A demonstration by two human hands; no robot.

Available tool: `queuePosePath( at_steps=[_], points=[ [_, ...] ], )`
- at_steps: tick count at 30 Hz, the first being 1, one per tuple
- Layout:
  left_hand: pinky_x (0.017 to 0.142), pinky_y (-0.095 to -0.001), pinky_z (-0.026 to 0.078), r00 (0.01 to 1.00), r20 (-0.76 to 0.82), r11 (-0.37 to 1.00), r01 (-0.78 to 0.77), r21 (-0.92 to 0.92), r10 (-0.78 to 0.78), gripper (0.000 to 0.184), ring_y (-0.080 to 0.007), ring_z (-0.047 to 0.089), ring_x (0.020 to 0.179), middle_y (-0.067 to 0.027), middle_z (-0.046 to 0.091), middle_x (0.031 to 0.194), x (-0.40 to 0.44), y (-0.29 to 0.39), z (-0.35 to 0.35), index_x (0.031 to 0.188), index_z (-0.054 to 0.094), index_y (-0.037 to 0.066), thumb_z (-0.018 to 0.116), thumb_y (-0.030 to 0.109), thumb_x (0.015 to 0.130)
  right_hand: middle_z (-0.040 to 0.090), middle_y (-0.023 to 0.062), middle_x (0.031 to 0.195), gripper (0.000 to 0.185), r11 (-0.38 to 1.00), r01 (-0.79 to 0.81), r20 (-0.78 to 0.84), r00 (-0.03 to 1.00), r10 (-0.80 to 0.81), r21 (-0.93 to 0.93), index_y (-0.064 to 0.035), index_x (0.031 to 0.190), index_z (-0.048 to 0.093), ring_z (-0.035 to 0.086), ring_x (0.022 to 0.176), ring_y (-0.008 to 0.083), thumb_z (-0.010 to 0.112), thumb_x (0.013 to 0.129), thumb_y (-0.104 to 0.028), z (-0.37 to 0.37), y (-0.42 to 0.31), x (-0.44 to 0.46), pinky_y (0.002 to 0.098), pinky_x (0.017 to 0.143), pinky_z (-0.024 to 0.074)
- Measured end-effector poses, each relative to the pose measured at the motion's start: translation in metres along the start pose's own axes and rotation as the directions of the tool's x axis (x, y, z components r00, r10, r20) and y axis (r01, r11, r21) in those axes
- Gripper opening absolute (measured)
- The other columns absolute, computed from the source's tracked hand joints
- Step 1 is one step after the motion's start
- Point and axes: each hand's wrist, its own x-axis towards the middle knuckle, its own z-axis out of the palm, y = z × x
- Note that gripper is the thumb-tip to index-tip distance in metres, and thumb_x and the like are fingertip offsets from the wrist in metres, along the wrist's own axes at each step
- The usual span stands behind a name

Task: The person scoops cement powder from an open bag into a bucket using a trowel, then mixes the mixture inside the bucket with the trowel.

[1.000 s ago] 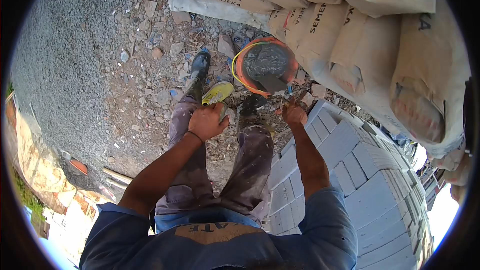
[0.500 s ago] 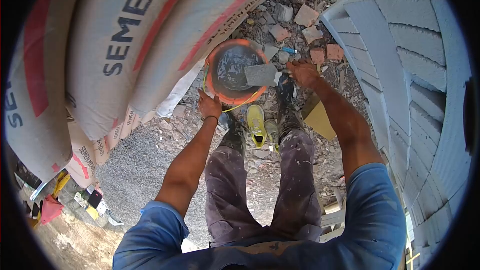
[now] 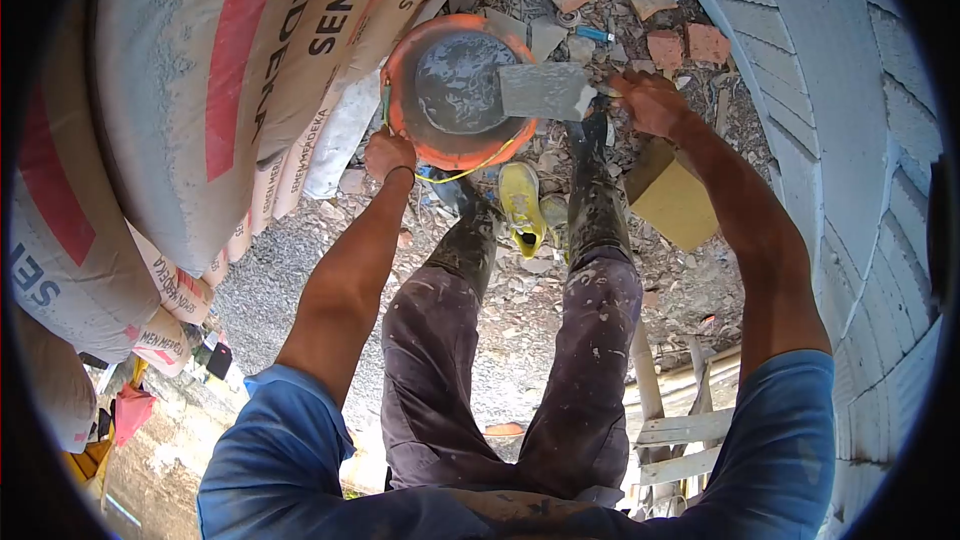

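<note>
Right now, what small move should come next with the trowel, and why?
Probably dip the trowel into the grey mix: the right hand holds it reaching over the bucket, while the left hand, closed at the bucket's edge, could steady things.

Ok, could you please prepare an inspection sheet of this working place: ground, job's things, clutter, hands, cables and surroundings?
Surface: ground uneven, covered with stones and debris.
Job's things: orange bucket holding wet grey mix; trowel with its blade over the rim; contact with the rim unclear.
Clutter: reddish brick pieces, small blue object, yellow shoe.
Hands: left hand closed on the yellow handle of the bucket; right hand grips the trowel.
Cables: nothing seen.
Surroundings: cement sacks at left, stacked pale blocks at right.
</note>
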Motion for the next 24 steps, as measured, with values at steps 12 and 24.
queuePosePath(
  at_steps=[12, 24],
  points=[
    [0.08, -0.0517, 0.059, 0.997, -0.019, 0.995, -0.08, -0.052, 0.079, 0.027, -0.0406, 0.073, 0.092, -0.0197, 0.075, 0.098, -0.002, -0.012, 0.005, 0.108, 0.077, 0.011, 0.074, 0.031, 0.091, 0.066, 0.0229, 0.094, 0.033, 0.848, -0.315, -0.031, 0.932, 0.361, 0.427, -0.0085, 0.127, 0.046, 0.069, 0.087, 0.0418, 0.063, 0.1, -0.019, -0.044, -0.017, -0.124, 0.049, 0.077, 0.0545],
    [0.077, -0.0518, 0.057, 0.994, 0.02, 0.989, -0.105, -0.107, 0.108, 0.03, -0.0395, 0.073, 0.09, -0.0219, 0.074, 0.098, 0.006, -0.015, 0.004, 0.108, 0.078, 0.008, 0.078, 0.03, 0.087, 0.07, 0.0235, 0.09, 0.026, 0.942, -0.115, 0.026, 0.993, 0.112, 0.314, -0.0038, 0.111, 0.069, 0.068, 0.088, 0.042, 0.061, 0.101, -0.026, -0.041, -0.058, -0.004, 0.0495, 0.08, 0.0533]
  ],
)
